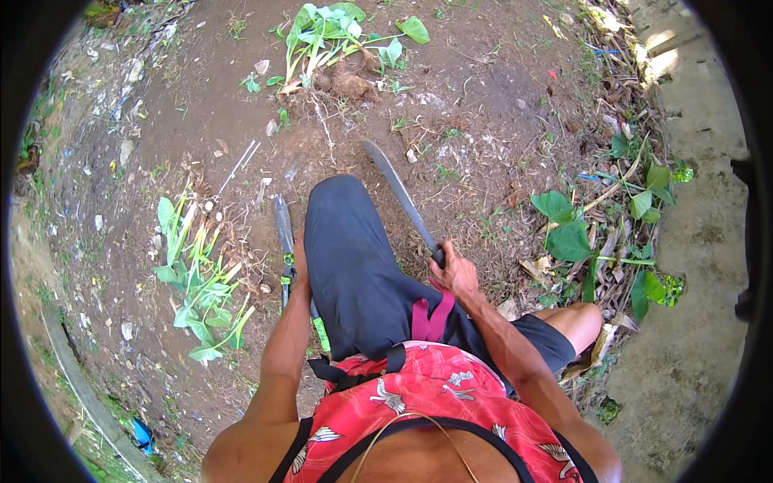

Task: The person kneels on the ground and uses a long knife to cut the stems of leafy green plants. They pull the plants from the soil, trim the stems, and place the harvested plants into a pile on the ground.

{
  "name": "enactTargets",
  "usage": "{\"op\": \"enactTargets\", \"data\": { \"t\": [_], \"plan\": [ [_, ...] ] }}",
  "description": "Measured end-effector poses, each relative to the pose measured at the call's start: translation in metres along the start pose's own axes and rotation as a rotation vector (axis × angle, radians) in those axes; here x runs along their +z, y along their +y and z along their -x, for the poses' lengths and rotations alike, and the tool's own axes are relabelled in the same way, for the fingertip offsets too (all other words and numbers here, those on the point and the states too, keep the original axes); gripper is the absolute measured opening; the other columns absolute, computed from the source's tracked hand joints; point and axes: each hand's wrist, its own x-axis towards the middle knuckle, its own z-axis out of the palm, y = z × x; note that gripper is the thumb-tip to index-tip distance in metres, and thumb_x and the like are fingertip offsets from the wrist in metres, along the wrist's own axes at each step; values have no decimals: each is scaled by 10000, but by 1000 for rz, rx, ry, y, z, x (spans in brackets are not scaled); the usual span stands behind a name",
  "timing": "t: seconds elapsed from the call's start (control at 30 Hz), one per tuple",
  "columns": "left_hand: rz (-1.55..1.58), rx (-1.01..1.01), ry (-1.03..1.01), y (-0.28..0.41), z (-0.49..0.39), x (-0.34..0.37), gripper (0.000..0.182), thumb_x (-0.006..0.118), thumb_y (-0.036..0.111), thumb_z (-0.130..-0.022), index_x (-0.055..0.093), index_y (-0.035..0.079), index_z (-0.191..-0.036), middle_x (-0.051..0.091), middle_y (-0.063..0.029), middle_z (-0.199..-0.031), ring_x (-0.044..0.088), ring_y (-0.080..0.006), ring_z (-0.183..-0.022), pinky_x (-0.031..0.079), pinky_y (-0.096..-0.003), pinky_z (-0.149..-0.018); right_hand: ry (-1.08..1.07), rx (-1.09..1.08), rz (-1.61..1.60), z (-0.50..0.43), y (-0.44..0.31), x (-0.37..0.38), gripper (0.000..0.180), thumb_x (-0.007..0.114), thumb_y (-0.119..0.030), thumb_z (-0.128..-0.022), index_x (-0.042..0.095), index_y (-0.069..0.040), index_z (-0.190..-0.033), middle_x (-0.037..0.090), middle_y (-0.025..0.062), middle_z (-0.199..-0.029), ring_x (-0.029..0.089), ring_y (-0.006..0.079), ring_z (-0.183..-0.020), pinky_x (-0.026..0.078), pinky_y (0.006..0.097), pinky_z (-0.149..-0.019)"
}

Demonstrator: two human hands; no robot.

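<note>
My right hand is closed around the dark handle of a machete, whose blade points up and left over the soil. Only part of my left hand shows, beside my left knee; my leg hides its fingers. Hedge shears with black and green parts lie just left of that hand. Further left, a pile of uprooted leafy plants with pale stems and roots rests on the ground. Ahead of me lies another uprooted clump, with broad leaves and a brown, fibrous root mass.
Thin metal-looking rods lie by the left pile. Green leaves and dry leaf litter line a concrete strip at right. A curved concrete edge and a blue object are at lower left.
</note>
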Motion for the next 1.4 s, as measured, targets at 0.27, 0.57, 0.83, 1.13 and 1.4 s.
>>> {"op": "enactTargets", "data": {
  "t": [0.27, 0.57, 0.83, 1.13, 1.4],
  "plan": [
    [-234, 35, 53, 19, 12, -2, 483, 358, 418, -1136, 670, 50, -1167, 709, -45, -1052, 648, -142, -929, 537, -327, -842, 19, 48, -7, -47, 4, 19, 470, 577, -470, -983, 434, -105, -1243, 724, 277, -915, 704, 494, -868, 523, 602, -768],
    [-168, -20, 57, 6, 22, -18, 490, 363, 431, -1134, 659, 49, -1221, 706, -51, -1090, 644, -141, -970, 530, -329, -872, 245, 129, -290, -48, 21, 7, 509, 594, -504, -998, 488, -80, -1259, 720, 234, -888, 699, 424, -799, 512, 559, -758],
    [-336, 2, 47, -3, 28, -41, 507, 385, 448, -1127, 645, 43, -1285, 704, -58, -1130, 643, -149, -1021, 520, -334, -911, 357, 67, -792, -25, 29, -47, 385, 597, -402, -1054, 499, -53, -1185, 534, 22, -687, 509, 114, -503, 424, 319, -430],
    [-82, -50, 6, 18, 9, -5, 476, 445, 418, -1105, 682, 22, -1225, 710, -59, -1137, 663, -170, -982, 529, -329, -909, -11, 271, -1016, -23, -27, 3, 399, 585, -460, -1048, 507, -72, -1096, 504, 34, -575, 510, 165, -426, 417, 336, -399],
    [-39, -94, 13, 3, 18, -19, 482, 407, 386, -1118, 662, -1, -1252, 709, -83, -1151, 671, -187, -1001, 535, -327, -918, 348, 335, -1040, -15, 5, -62, 344, 542, -459, -1062, 443, -145, -1158, 482, 28, -613, 490, 155, -436, 409, 322, -393]
  ]
}}
